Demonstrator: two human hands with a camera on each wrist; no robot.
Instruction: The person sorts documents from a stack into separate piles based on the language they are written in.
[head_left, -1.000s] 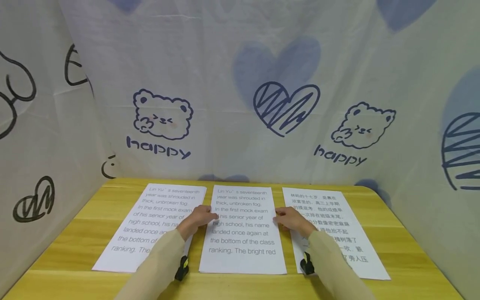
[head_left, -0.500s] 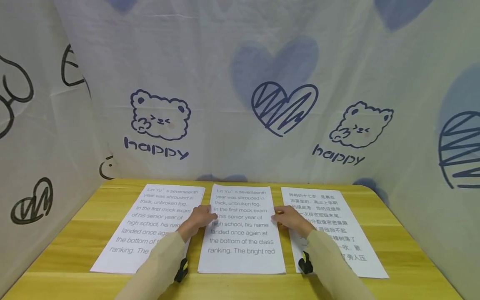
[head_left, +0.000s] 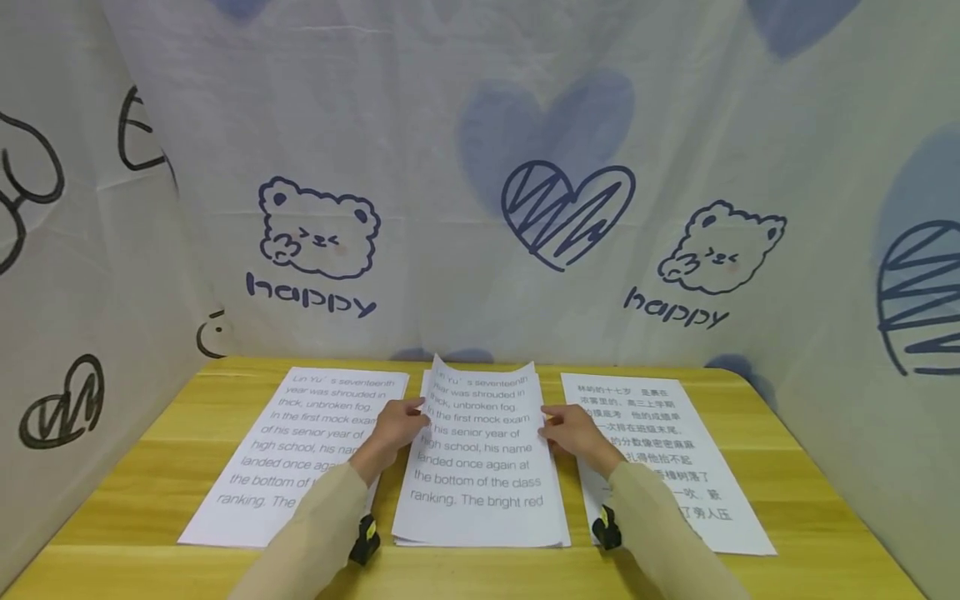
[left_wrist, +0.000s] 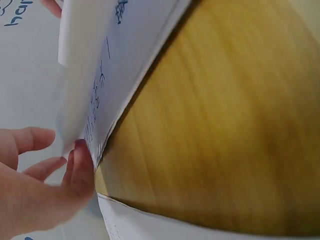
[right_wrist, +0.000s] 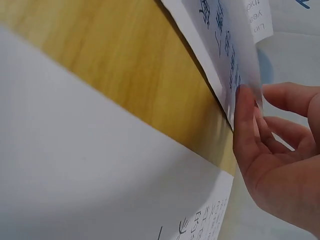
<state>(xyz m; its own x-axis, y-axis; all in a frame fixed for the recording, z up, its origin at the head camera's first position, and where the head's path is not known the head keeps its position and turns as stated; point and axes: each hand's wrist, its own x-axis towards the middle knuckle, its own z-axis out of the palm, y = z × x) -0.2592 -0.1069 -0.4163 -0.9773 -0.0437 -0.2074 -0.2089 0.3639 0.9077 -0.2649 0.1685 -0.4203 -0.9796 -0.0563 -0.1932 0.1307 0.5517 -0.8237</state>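
Observation:
In the head view a printed sheet of paper with English text lies over the middle paper stack, its upper end raised and bowed. My left hand pinches the sheet's left edge between thumb and fingers, and my right hand pinches the right edge at about the same height. Both wrist views show a gap under the lifted sheet, where dark characters show on the paper below. The near end of the sheet still lies on the stack, slightly shifted from it.
To the left lies another paper stack with English text, partly under the left forearm. A sheet with Chinese text lies on the right, partly covered by the right forearm. The wooden table ends against a patterned cloth backdrop.
The top sheet's far end has risen off the middle stack and curved upward, with both hands rising slightly along with it. Before, the sheet lay flat between the hands.

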